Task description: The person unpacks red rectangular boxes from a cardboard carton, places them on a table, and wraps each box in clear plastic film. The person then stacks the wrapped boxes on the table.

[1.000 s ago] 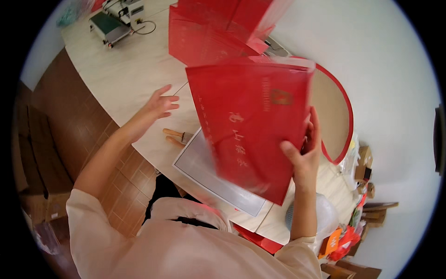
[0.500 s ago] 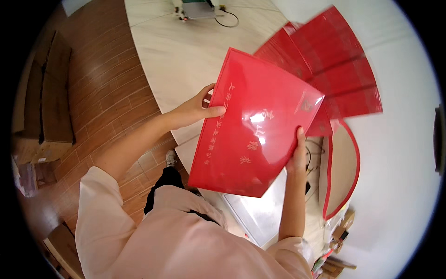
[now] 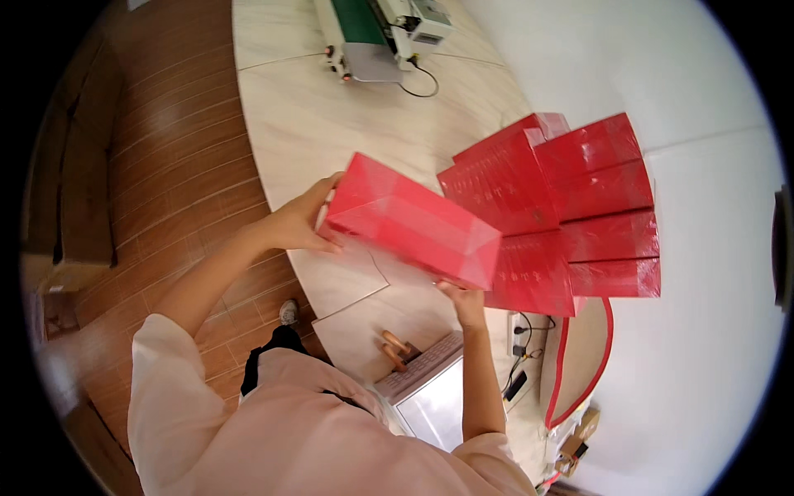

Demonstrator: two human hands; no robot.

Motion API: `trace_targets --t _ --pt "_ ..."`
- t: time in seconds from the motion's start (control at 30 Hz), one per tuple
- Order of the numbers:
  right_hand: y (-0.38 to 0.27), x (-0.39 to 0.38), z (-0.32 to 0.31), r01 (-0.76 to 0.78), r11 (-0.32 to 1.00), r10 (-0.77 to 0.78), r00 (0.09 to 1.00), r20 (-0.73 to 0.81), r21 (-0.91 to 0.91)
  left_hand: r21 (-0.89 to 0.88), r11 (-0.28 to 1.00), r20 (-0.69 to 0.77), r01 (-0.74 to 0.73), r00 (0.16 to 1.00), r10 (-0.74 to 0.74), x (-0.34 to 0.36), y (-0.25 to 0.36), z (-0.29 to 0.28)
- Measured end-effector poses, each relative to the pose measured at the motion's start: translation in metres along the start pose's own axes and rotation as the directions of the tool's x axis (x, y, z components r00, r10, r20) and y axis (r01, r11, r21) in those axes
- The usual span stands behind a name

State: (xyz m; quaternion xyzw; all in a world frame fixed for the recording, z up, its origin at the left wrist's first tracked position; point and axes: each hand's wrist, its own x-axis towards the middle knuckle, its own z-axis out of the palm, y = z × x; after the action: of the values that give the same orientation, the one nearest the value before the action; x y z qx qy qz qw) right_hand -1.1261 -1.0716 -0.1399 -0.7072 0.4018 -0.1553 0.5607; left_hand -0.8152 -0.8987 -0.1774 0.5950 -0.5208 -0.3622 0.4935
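Note:
A red box (image 3: 413, 223) wrapped in clear film is held up between my two hands, tilted so that one long narrow side faces up. My left hand (image 3: 302, 219) grips its left end, with the thumb underneath. At its lower right corner, my right hand (image 3: 465, 304) takes hold, the fingers partly hidden by the box. Just beyond stand several more red film-wrapped boxes (image 3: 571, 198), packed together in rows on the light table (image 3: 298, 124).
At the table's far end sits a machine with a green belt (image 3: 360, 33) and a cable. Nearer me are a grey flat device (image 3: 434, 405) with a white panel, brown handles (image 3: 395, 343), and plugs and cables (image 3: 521, 347). A red-edged beige panel (image 3: 579, 364) leans by the wall. Cardboard boxes (image 3: 78, 190) line the left.
Both hands have turned the box from its broad printed face to a narrow side, lowering it slightly. My view has shifted, bringing more of the belt machine and the flat device into sight.

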Motion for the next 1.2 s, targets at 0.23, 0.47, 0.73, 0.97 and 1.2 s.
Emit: trace_targets --t 0.23,0.47,0.73,0.97,1.2 --pt "0.031 -0.010 -0.001 0.145 0.985 -0.146 0.989 -0.008 -0.098 0.148 0.940 0.153 0.309 0.931 -0.330 0.020 -0.021 0.011" --pt "0.051 -0.116 -0.043 0.152 0.881 -0.301 0.911 -0.282 -0.448 0.169 0.904 0.133 0.393 0.899 -0.416 -0.027 -0.147 0.049" --pt "0.193 -0.367 -0.126 -0.337 0.921 -0.116 0.235 -0.965 -0.193 0.024 0.773 0.078 0.634 0.769 -0.634 -0.093 -0.183 0.155" --pt "0.340 -0.599 -0.193 -0.656 0.745 -0.139 -0.331 -0.933 0.122 0.073 0.923 0.157 0.379 0.909 -0.386 -0.038 -0.074 0.286" --pt "0.423 -0.659 -0.319 0.185 0.780 0.600 -0.490 -0.632 0.597 0.061 0.978 0.173 0.198 0.963 -0.206 -0.054 0.027 0.377"
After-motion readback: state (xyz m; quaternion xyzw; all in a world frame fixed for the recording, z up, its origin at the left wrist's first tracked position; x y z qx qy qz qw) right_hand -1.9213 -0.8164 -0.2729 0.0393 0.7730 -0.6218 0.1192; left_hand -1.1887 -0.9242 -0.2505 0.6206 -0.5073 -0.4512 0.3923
